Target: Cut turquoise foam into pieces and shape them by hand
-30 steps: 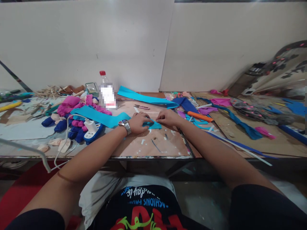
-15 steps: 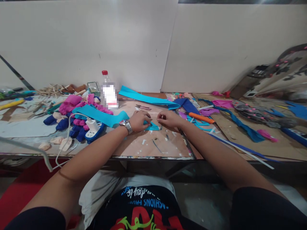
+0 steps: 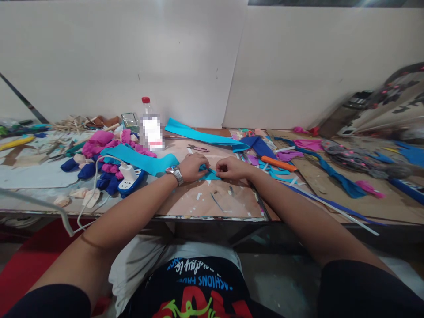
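Observation:
A bright blue fabric strip (image 3: 145, 161) runs from the pile on the left, under my left hand, to a pointed end between my hands. My left hand (image 3: 194, 168), with a watch on the wrist, has its fingers closed on the strip near that end. My right hand (image 3: 230, 168) pinches the tip of the strip, its thumb and forefinger pressed together. A pair of thread snips (image 3: 198, 149) lies just beyond my hands. Behind them a second blue strip (image 3: 202, 136) stretches across the table.
A red-capped bottle (image 3: 145, 108) stands behind the left strip. A blue power strip (image 3: 131, 187) with a charger sits by the bunched pink and navy fabric (image 3: 99, 138). On the right lie an orange-handled cutter (image 3: 278, 163), fabric scraps and a dark bottle (image 3: 347, 115).
My right hand has moved slightly left and down onto the strip's end, which it now pinches. My left hand stays almost in place on the strip.

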`<move>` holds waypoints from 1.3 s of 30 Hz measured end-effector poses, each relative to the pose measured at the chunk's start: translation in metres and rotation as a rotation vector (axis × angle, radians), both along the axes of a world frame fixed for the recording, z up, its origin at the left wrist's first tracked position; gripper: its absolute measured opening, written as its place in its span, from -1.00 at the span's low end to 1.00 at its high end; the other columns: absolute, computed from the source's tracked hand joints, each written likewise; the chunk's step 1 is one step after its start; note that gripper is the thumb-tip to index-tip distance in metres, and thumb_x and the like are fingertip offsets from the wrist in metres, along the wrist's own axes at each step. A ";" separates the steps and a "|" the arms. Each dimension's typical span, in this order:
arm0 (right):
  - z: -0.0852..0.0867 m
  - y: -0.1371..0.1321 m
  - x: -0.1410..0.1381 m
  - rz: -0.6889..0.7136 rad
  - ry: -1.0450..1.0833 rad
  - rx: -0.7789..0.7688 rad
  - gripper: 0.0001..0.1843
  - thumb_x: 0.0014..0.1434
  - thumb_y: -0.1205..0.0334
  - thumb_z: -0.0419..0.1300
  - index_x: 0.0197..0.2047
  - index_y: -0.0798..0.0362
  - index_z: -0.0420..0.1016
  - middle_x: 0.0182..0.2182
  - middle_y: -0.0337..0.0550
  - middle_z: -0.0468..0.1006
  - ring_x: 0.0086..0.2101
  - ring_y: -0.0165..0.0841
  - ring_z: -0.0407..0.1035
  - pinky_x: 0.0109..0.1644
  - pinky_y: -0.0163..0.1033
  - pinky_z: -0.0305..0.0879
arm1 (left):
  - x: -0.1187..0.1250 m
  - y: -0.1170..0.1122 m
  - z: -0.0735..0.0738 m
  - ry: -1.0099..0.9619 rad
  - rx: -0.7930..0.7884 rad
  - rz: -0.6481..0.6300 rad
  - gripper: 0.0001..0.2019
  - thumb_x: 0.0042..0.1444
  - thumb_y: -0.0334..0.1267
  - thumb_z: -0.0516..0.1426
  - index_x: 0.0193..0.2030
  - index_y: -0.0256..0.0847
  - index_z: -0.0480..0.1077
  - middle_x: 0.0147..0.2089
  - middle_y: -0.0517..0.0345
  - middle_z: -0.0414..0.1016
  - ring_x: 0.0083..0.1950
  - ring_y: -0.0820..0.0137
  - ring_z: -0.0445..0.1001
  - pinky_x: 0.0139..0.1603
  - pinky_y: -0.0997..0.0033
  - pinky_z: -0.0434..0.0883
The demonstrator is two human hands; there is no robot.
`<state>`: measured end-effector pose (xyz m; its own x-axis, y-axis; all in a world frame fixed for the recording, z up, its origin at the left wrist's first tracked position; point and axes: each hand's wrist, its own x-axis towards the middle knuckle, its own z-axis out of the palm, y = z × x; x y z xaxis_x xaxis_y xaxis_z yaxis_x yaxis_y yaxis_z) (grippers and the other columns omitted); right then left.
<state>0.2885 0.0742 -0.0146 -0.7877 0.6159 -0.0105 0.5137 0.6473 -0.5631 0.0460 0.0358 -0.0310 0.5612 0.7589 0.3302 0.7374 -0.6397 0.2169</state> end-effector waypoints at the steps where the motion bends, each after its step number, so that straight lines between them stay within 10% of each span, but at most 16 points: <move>1: 0.000 0.000 0.000 0.007 0.005 0.002 -0.79 0.08 0.10 0.24 -0.36 0.09 0.52 -0.48 -0.23 0.50 -0.44 -0.40 0.31 -0.34 -0.31 0.17 | 0.000 0.000 -0.001 -0.005 -0.003 0.013 -0.75 0.19 -0.17 0.20 -0.01 -0.11 0.54 0.07 0.04 0.60 0.18 0.12 0.48 0.23 0.04 0.35; 39: -0.002 -0.004 -0.011 -0.221 -0.026 0.159 -0.83 0.13 0.16 0.26 -0.30 0.09 0.57 -0.46 -0.16 0.58 -0.43 -0.38 0.36 -0.35 -0.30 0.12 | -0.001 0.009 -0.009 -0.007 -0.026 0.139 -0.81 0.23 -0.26 0.17 -0.08 -0.09 0.59 0.12 0.08 0.57 0.21 0.15 0.43 0.27 0.07 0.36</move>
